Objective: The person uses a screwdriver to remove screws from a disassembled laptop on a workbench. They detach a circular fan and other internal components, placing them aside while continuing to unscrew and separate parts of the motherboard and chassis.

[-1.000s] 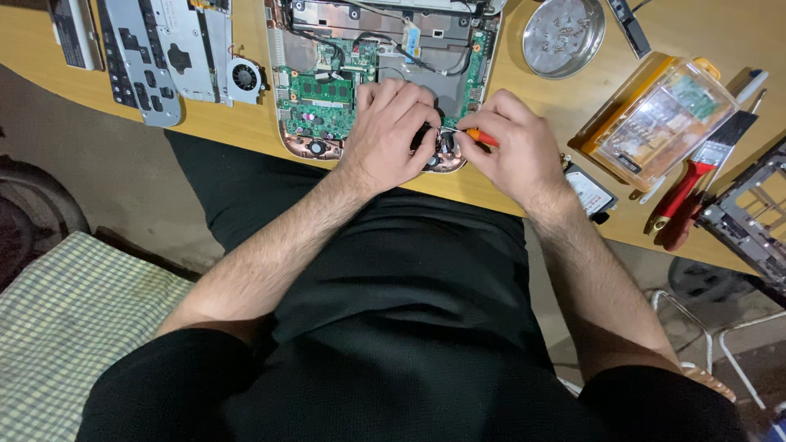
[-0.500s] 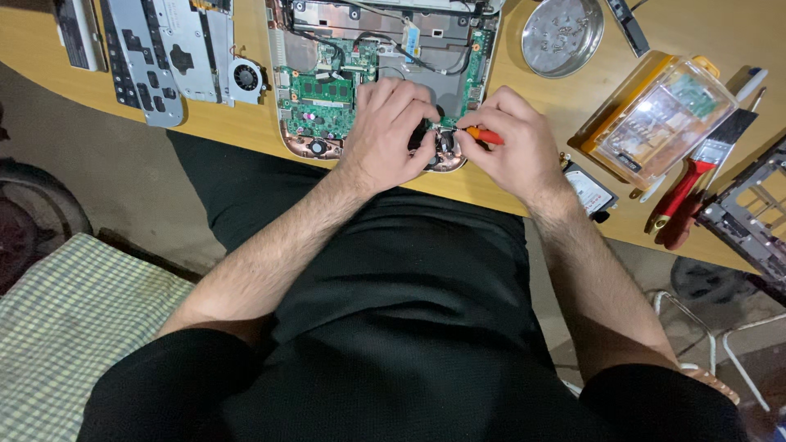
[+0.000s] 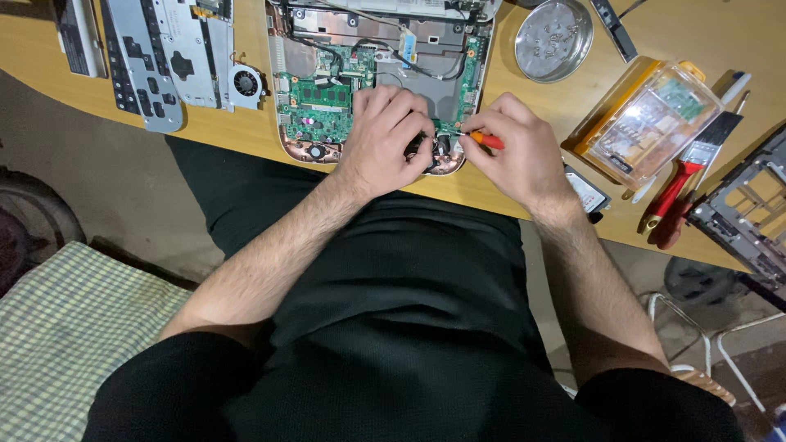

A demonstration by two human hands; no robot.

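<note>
An opened laptop base (image 3: 295, 57) with a green circuit board (image 3: 323, 110) lies on the wooden table (image 3: 524, 192). My left hand (image 3: 385, 135) rests on its near right corner, fingers curled on a small black part (image 3: 426, 151). My right hand (image 3: 520, 151) grips a small orange-handled screwdriver (image 3: 489, 141), its tip pointing left into the corner beside my left fingers.
A removed keyboard panel (image 3: 155, 57) and a small fan (image 3: 244, 82) lie at the left. A round metal dish (image 3: 553, 37), a clear orange-edged parts box (image 3: 647, 119), a red-handled brush (image 3: 688, 176) and a black frame (image 3: 749, 209) sit to the right.
Both hands stay at the same corner of the laptop; my right hand with the screwdriver has shifted only slightly.
</note>
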